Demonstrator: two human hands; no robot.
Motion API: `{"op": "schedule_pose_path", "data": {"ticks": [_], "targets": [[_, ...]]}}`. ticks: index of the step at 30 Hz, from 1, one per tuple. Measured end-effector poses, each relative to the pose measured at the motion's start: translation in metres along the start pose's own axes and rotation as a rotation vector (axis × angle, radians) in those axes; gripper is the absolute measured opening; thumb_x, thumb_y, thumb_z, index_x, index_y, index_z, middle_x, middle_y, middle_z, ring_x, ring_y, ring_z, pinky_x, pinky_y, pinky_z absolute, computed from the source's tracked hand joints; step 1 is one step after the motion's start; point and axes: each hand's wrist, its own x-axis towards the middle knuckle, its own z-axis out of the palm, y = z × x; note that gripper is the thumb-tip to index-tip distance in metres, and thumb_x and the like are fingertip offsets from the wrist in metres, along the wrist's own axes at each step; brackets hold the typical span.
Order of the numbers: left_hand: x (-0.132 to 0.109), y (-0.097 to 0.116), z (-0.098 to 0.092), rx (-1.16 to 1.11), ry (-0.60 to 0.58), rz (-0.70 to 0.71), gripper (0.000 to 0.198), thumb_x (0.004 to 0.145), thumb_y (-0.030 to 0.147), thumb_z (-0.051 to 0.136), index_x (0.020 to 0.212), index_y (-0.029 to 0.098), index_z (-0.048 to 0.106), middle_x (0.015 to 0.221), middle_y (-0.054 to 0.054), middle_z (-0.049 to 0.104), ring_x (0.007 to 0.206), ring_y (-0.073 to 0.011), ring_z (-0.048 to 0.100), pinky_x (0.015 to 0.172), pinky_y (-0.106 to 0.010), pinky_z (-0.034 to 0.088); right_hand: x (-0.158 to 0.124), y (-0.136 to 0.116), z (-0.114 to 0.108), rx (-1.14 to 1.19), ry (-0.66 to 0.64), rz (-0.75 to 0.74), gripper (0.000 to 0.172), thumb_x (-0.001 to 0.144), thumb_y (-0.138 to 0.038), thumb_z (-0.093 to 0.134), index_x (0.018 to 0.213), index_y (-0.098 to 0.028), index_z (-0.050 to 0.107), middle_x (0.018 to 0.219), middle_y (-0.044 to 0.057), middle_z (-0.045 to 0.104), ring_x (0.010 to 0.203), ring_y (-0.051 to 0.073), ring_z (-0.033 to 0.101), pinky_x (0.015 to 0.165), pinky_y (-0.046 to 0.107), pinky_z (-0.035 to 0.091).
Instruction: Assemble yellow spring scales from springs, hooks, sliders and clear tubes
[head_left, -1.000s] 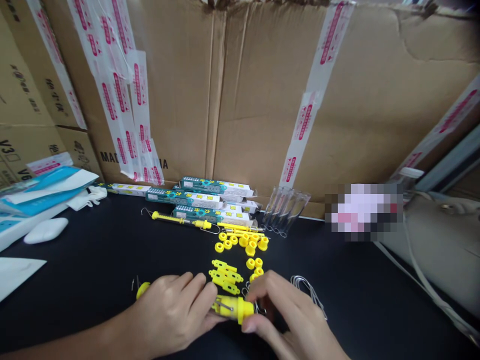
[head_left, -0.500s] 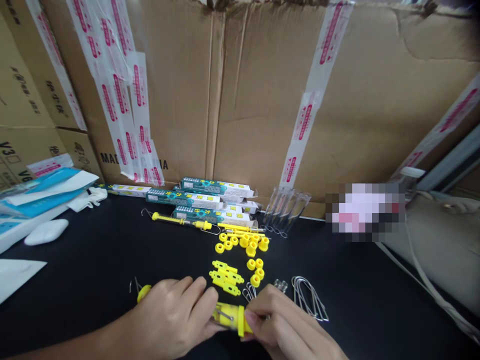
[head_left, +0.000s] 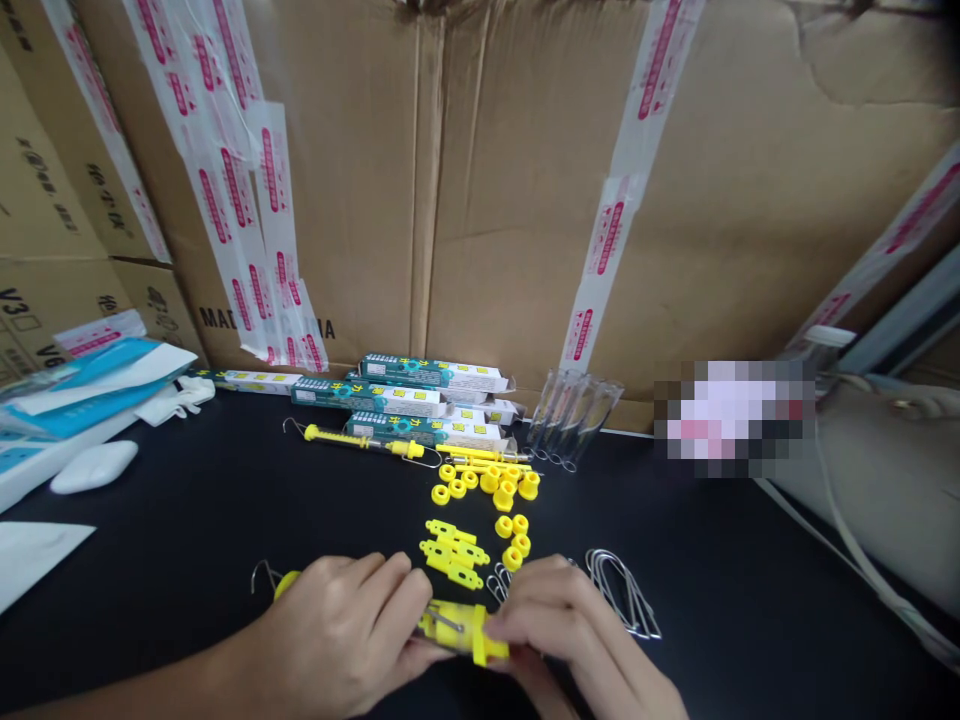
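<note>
- Currently, a yellow plastic spring scale [head_left: 457, 630] is lying across the front of the black worktop [head_left: 187, 520], its wire hook [head_left: 264, 574] pointing left and its flanged end pointing right.
- The left hand [head_left: 337, 630] is gripping the scale's barrel, with its fingers [head_left: 390, 600] clamped around it.
- The right hand [head_left: 570, 630] is holding the flanged end, with its fingers [head_left: 517, 620] closed together on the yellow plastic.
- Flat yellow link pieces [head_left: 454, 553] are lying just beyond the hands, and small wire clips [head_left: 499, 585] are sitting beside the right hand.
- Bent wire loops [head_left: 622, 595] are resting to the right of that hand.
- Yellow plastic rings [head_left: 487, 485] are clustered farther back, near a finished spring scale [head_left: 367, 442].
- Printed retail boxes [head_left: 397, 395] and clear plastic tubes [head_left: 574, 420] are standing along the back edge.
- A taped cardboard carton [head_left: 525, 200] is rising behind them, while blue-and-white packaging [head_left: 97, 375] is lying at the far left.
</note>
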Motion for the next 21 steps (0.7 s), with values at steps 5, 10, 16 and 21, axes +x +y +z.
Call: {"op": "schedule_pose_path", "data": {"ticks": [5, 10, 16, 21], "targets": [[-0.001, 0.0007, 0.004, 0.072, -0.038, -0.065, 0.031, 0.107, 0.027, 0.025, 0.086, 0.019, 0.047, 0.06, 0.001, 0.059, 0.045, -0.0171, 0.061, 0.037, -0.03, 0.038, -0.0081, 0.005, 0.0045, -0.006, -0.044, 0.172, 0.02, 0.096, -0.018, 0.059, 0.115, -0.022, 0.054, 0.086, 0.002, 0.068, 0.07, 0.014, 0.069, 0.066, 0.02, 0.058], [-0.0009, 0.0033, 0.0042, 0.088, -0.046, -0.036, 0.032, 0.106, 0.026, 0.025, 0.083, 0.02, 0.046, 0.059, 0.002, 0.057, 0.045, -0.0169, 0.06, 0.037, -0.031, 0.037, -0.008, 0.004, 0.0054, 0.12, 0.035, 0.146, 0.017, 0.092, -0.031, 0.068, 0.097, -0.022, 0.054, 0.082, 0.001, 0.067, 0.067, 0.013, 0.068, 0.064, 0.019, 0.058], [-0.0002, 0.0017, 0.0024, 0.041, -0.063, -0.038, 0.031, 0.106, 0.027, 0.027, 0.084, 0.02, 0.047, 0.06, 0.003, 0.056, 0.045, -0.0164, 0.06, 0.038, -0.03, 0.037, -0.0036, 0.0018, 0.0053, 0.188, 0.074, 0.158, 0.016, 0.091, -0.008, 0.062, 0.098, -0.022, 0.059, 0.094, 0.004, 0.067, 0.086, 0.017, 0.069, 0.077, 0.024, 0.058], [-0.0007, 0.0004, 0.0031, 0.036, -0.07, -0.029, 0.031, 0.107, 0.026, 0.025, 0.085, 0.02, 0.047, 0.061, 0.002, 0.058, 0.045, -0.0162, 0.061, 0.037, -0.031, 0.037, -0.0056, 0.0068, 0.0052, 0.113, 0.035, 0.231, 0.026, 0.09, -0.011, 0.066, 0.111, -0.024, 0.059, 0.095, 0.001, 0.068, 0.079, 0.014, 0.069, 0.074, 0.021, 0.058]]}}
